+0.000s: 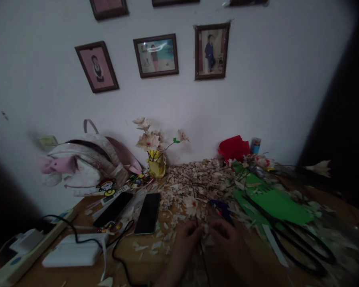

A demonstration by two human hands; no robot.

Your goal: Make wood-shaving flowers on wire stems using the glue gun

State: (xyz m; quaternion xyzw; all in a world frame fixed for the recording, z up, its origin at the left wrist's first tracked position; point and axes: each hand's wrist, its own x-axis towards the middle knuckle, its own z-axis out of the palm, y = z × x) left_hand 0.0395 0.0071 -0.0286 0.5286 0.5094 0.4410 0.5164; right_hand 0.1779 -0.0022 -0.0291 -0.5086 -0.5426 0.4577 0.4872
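Observation:
My left hand (187, 239) and my right hand (224, 237) are close together low in the head view, over the wooden tabletop (143, 259). A thin dark stem (201, 247) runs down between them, and my left fingers pinch it. My right fingers curl in beside the stem, but the dim light hides whether they grip it. Just beyond my hands lies a pale petal flower (190, 206), at the edge of a heap of pale curled shavings (191, 179). A small dark blue object (223, 210) sits just past my right hand.
Black-handled scissors (302, 247) lie on a green paper sheet (272, 203) at right. Two black phones (148, 213) (113, 209), a white power bank (74, 251) and a power strip (18, 255) sit left. Behind stand a backpack (86, 163) and a yellow vase (156, 165) of flowers.

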